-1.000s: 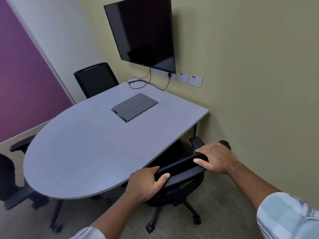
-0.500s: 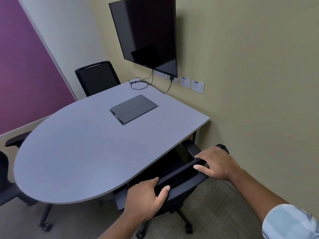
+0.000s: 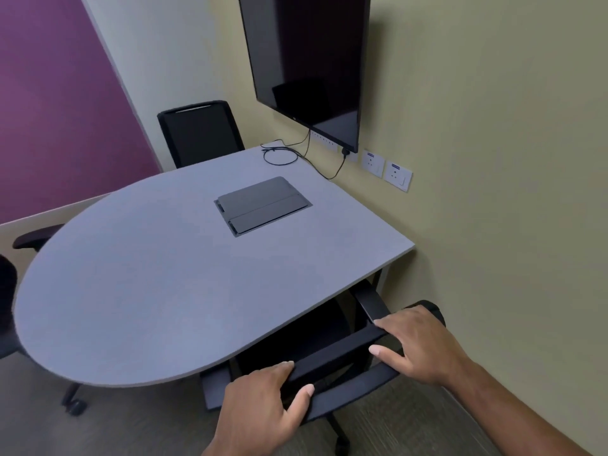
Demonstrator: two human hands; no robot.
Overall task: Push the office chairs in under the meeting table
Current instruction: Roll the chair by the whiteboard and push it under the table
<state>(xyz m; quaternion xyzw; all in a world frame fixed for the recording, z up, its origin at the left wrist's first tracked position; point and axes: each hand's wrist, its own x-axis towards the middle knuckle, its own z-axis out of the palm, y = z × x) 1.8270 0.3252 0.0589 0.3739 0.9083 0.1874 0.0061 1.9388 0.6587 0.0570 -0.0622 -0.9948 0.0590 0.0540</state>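
Head view looks down on both of my hands wrapped over the top edge of the near chair (image 3: pixel 332 353)'s backrest: my left hand (image 3: pixel 260 409) is closed on its left end, thumb curled round the near side, and my right hand (image 3: pixel 424 347) is closed on its right end with the fingers (image 3: pixel 386 324) lying over the top. That chair sits at the near right side of the grey table (image 3: pixel 164 274), close to the wall (image 3: pixel 510 192). Its seat looks already tucked beneath the tabletop, one armrest (image 3: pixel 371 301) reaches under the edge, and the backrest stands just short of the rim.

So I judge I am at the end of the push on this chair. What is left calls for a short, straight shove with both hands even, so the casters don't swing the back toward the wall, stopping before the backrest or my knuckles meet the table edge.

After that, I think the chair on the far left (image 3: pixel 10 307), with its armrest by the rounded end, needs the same. A third chair (image 3: pixel 200 133) at the far side seems pushed in already.
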